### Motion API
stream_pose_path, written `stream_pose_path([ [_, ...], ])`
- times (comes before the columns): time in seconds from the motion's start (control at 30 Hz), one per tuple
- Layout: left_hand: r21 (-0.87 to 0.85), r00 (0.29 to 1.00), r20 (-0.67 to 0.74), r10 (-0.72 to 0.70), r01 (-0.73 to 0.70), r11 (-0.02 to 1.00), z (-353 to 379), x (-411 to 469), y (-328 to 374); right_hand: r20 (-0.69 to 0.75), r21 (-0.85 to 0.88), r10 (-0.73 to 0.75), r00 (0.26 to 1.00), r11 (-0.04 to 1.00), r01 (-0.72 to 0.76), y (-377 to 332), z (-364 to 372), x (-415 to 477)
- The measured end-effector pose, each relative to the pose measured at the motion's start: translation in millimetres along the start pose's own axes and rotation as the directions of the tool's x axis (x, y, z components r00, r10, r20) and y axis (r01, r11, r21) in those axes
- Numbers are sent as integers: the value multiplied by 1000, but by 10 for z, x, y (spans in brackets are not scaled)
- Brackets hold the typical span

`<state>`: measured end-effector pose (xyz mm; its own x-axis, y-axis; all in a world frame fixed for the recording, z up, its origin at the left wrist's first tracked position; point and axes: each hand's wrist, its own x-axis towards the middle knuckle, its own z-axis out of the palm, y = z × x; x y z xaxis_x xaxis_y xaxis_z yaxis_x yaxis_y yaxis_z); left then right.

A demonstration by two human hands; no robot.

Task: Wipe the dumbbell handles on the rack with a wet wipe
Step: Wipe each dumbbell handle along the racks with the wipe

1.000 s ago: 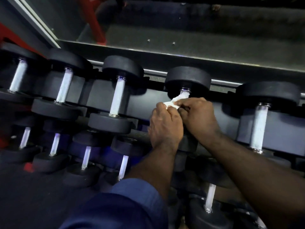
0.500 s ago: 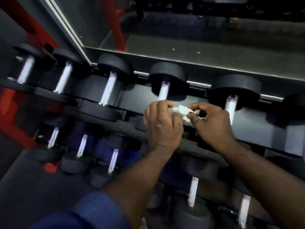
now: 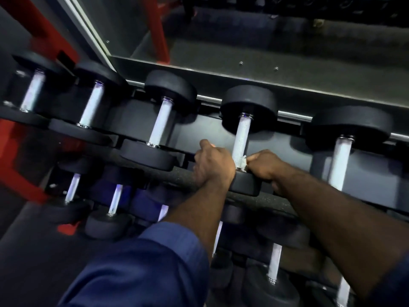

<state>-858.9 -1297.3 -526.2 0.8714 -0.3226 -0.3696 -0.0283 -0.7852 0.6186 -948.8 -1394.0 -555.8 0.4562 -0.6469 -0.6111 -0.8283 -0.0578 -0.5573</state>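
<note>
Black dumbbells with silver knurled handles lie in a row on the top tier of a dark rack. My right hand pinches a crumpled white wet wipe against the lower end of the fourth dumbbell's handle. My left hand sits curled just left of that handle, by the dumbbell's near head; what its fingers hold is hidden. The neighbouring handle stands to the right, another handle to the left.
A lower tier holds more dumbbells beneath my forearms. A mirror with a metal lower frame runs behind the rack. A red steel frame stands at the left. My blue sleeve fills the lower middle.
Both hands dropped from holding the wipe in the air beside the handle to the handle's lower end, the right one pressing the wipe there. The view shifted left and closer.
</note>
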Motion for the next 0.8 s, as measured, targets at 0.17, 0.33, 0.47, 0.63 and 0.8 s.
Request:
stream_pose_path([
  [0.17,-3,1000,-19,20,-20,1000,12,-1,-7,109,202,-10,994,979,-12,164,-101,-19],
  [0.33,-55,999,-38,14,-16,998,17,1,-18,133,79,-28,991,997,17,42,16,112],
  [0.47,-58,998,-53,-31,28,998,-2,-16,-5,153,90,-26,988,996,12,27,-42,121],
  [0.63,-118,991,-108,-74,61,991,34,-10,19,193,85,-48,980,996,32,92,-177,55],
  [0.8,-166,983,-137,-120,97,981,19,-39,35,162,36,-71,984,997,66,-29,-87,47],
])
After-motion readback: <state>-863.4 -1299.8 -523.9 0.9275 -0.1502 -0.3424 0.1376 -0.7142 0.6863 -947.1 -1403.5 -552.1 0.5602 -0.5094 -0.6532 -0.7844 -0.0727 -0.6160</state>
